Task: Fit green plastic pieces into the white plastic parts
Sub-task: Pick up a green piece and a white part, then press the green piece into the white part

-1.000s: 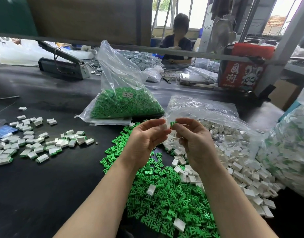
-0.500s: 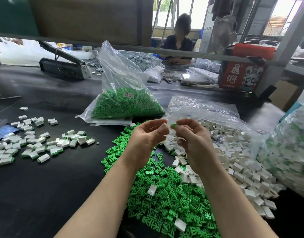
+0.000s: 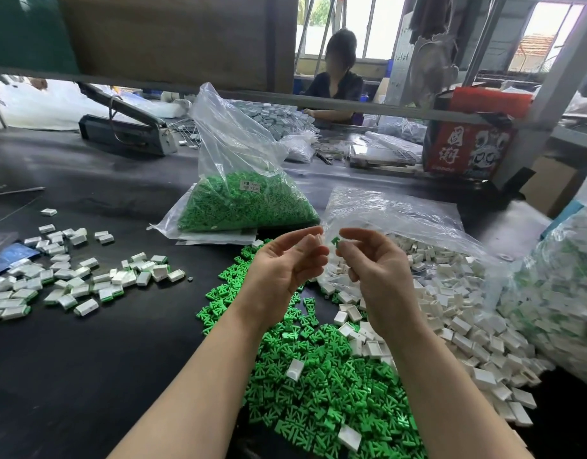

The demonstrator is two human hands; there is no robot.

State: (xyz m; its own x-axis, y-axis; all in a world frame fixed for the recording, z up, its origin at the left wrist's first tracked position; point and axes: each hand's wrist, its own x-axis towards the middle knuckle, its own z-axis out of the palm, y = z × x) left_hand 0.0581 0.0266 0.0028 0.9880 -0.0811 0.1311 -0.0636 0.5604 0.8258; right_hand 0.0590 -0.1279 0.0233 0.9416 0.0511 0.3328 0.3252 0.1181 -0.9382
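Both hands raised above the black table [image 3: 86, 376], mid-scene. My left hand [image 3: 282, 270] pinches a small white rectangular plastic shell [image 3: 316, 241] at its fingertips; my right hand [image 3: 375, 270] pinches a small green plastic insert [image 3: 335, 241]. The two pieces are just apart, not yet mated. Step in hand, as I read it: lining up for insertion. Next move calls for turning the insert to face the shell's open side, then pressing it home. Loose green pieces [image 3: 318, 376] heaped near; white shells [image 3: 451, 309] spill right; assembled units [image 3: 70, 279] lie left.
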